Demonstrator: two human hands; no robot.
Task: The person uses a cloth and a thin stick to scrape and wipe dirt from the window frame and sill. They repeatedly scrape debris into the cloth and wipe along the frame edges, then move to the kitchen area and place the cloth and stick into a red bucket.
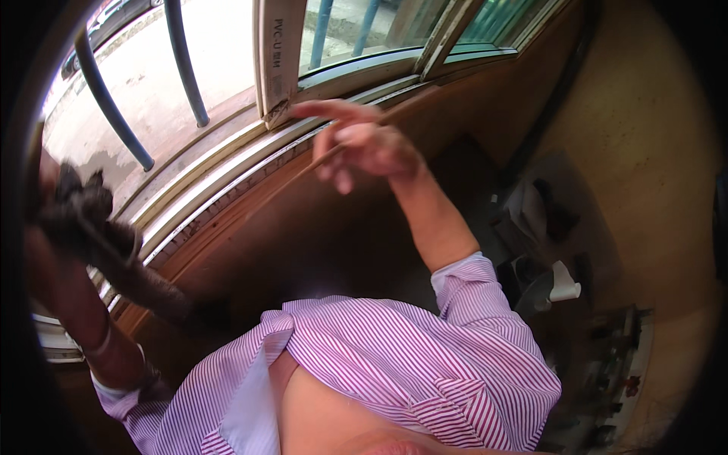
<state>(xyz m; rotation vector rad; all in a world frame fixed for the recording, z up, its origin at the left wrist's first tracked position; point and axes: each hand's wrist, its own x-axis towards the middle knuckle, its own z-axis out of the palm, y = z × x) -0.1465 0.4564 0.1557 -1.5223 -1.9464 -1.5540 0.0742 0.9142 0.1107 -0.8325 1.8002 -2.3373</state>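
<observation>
My right hand (367, 139) is raised over the windowsill, blurred, fingers apart and index finger extended. That fingertip is at the foot of the white PVC window frame upright (278, 62); I cannot tell whether they touch. A thin brown line crosses by the fingers, seemingly the wooden sill's edge. At the far left, my left hand (48, 173) is dim and blurred, mostly hidden against a dark, bunched cloth (85, 210), which it appears to grip. The cloth hangs beside my left forearm, over the window track (193, 196).
Blue metal bars (185, 62) stand outside the window opening, with pavement and a parked car beyond. Sliding glass panes (364, 34) are at the upper right. A brown wall (642, 142) curves down the right side. Dark and white items, including a white paper-like piece (564, 282), lie low at the right.
</observation>
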